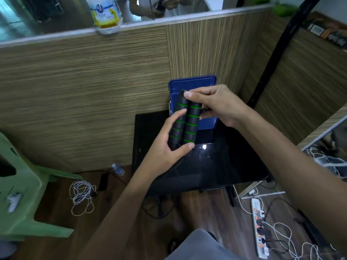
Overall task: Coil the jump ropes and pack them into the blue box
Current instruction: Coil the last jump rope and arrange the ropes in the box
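Two black jump rope handles (185, 121) with green rings lie side by side, held in the air above the glossy black table (216, 166). My left hand (165, 145) grips their lower ends, thumb under them. My right hand (216, 106) pinches their upper ends with thumb and fingers. Right behind the handles stands the blue box (193, 84), open, against the wooden partition. A thin black rope hangs from the handles beside my left wrist; most of it is hard to make out on the dark table.
A wood-grain partition (84, 91) rises behind the table. On the floor lie a coiled white cable (81, 194), a small bottle (118, 168) and a power strip (260, 226) with cords. A green plastic chair (24, 194) stands at left. A black pole (277, 51) slants at right.
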